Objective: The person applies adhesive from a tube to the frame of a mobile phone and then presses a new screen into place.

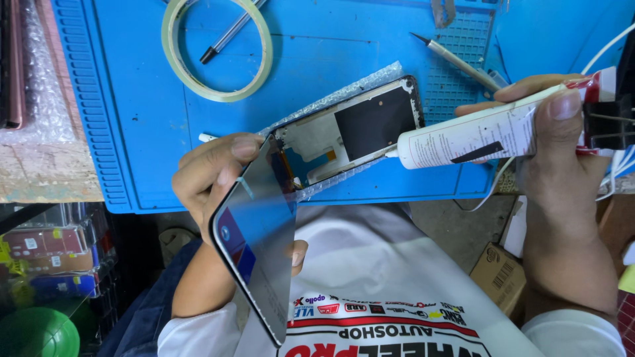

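Two hands work above the person's lap; the left hand (211, 178) grips a dark phone screen panel (258, 244) by its edge, fingers curled behind and thumb across its upper corner, tilting it up off the phone frame (350, 132); the right hand (555, 145) pinches a white glue tube (469, 137) between thumb and fingers, its nozzle touching the frame's lower edge. Judging by this, the panel is already lifted away and gluing is under way, with seating the panel left. Farther off, on the blue work mat (132, 119), lie a tape ring (217, 47) encircling a pen (228, 33), and a pointed tool (456, 63); beside the right forearm a cardboard box (497, 272) sits on the floor, contents hidden.
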